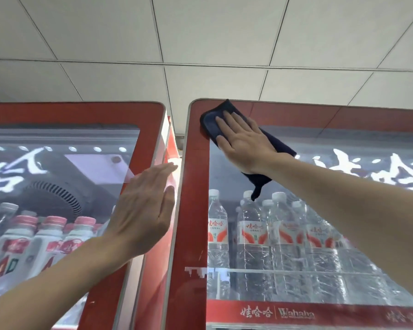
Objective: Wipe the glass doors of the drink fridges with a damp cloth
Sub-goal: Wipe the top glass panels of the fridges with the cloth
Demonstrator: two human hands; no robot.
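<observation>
Cloth: a dark blue cloth [211, 126] is laid flat against the top left corner of the right fridge door [196, 210], partly on the red frame and partly on the glass; one end is seen hanging down below the wrist.
Right hand: the right hand [243, 139] is pressed flat on the cloth, with the fingers straight and slightly spread, pointing to the upper left; nothing is gripped.
Right door glass: a pane [320, 167] with large white lettering is framed in red, and a red strip with white lettering is seen along the bottom edge.
Water bottles: clear water bottles [250, 232] with white caps and red and white labels are lined up behind the glass on a shelf [272, 271].
Left hand: the left hand [143, 210] is held up wide with straight fingers kept together, in front of the right edge of the left fridge door [148, 120]; whether the door is touched cannot be told.
Left door contents: white bottles [50, 236] with pink-red caps are seen behind the glass, under a round dark fan grille [55, 196].
Ceiling: white ceiling panels [200, 44] are seen above both doors.
</observation>
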